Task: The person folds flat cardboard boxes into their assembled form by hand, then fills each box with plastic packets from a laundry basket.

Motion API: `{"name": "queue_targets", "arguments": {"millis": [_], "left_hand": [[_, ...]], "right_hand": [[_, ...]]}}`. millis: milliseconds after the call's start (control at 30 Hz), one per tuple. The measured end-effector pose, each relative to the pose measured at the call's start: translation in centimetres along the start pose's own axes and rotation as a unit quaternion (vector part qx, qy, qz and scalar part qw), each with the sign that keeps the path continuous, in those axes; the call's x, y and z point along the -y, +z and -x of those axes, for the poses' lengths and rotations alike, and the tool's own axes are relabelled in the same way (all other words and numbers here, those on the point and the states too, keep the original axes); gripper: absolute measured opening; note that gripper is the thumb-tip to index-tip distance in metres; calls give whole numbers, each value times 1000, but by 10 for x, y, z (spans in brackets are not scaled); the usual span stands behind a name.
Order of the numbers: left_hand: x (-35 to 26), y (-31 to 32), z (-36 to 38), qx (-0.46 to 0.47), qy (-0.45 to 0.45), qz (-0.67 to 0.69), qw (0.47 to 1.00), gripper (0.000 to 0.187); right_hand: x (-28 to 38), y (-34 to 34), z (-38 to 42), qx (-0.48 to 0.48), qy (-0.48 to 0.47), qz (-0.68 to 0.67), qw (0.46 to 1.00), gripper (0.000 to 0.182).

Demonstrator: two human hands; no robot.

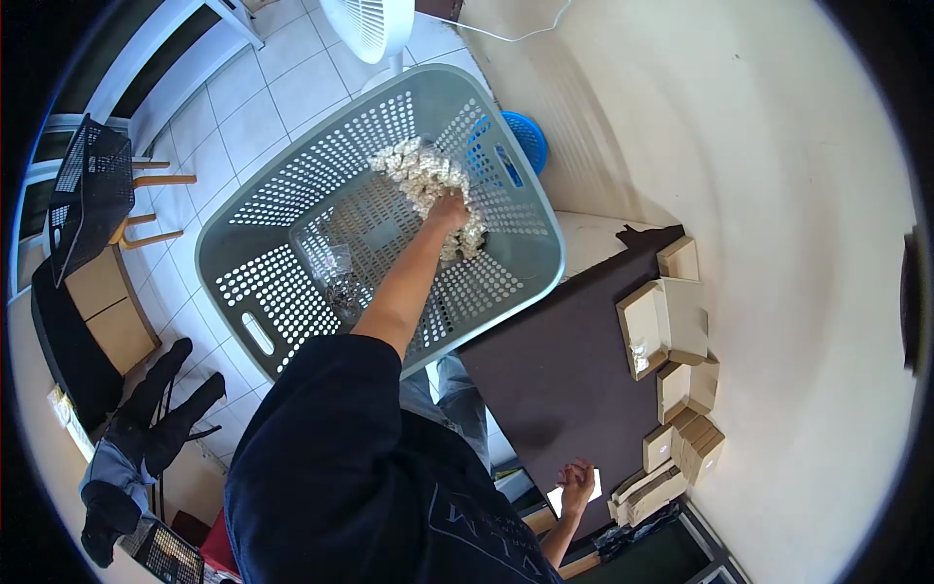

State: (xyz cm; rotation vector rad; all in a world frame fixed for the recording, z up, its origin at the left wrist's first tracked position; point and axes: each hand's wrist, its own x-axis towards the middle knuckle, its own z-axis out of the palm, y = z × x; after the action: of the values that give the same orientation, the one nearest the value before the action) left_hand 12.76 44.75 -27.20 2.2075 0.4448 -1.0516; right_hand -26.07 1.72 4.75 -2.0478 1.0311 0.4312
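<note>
My left hand (448,211) reaches down into a large grey-green plastic basket (282,161) with perforated sides. Its fingers are closed in a heap of small cream-coloured pieces (413,170), too small to name, along one side of the basket floor; the fingertips are partly hidden. Elsewhere on that floor lie clear plastic bags (336,261) and some small dark bits. My right hand (577,479) is over the dark brown tabletop (555,380), fingers apart and slightly bent, by a white flat rectangle (556,500) partly beneath it.
Open cardboard boxes (645,326) line the table along the wall. A white fan (375,29) and a blue basket (526,141) stand beyond the large basket. To the left are a black crate (88,195) on a wooden-legged stool and a seated person (126,453).
</note>
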Motion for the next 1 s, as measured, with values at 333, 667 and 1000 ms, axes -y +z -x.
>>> {"name": "queue_targets", "arguments": {"millis": [333,667,1000], "left_hand": [[18,-30,117,-83,148,196,966,60],[-42,-32,376,127,400,536,733,44],[-131,54,474,73,479,432,761,10]], "right_hand": [[94,10,-22,-5,-109,24,994,22],[254,80,-18,283,-305,-215,884,26],[219,1,27,266,-422,-297,814,7]]}}
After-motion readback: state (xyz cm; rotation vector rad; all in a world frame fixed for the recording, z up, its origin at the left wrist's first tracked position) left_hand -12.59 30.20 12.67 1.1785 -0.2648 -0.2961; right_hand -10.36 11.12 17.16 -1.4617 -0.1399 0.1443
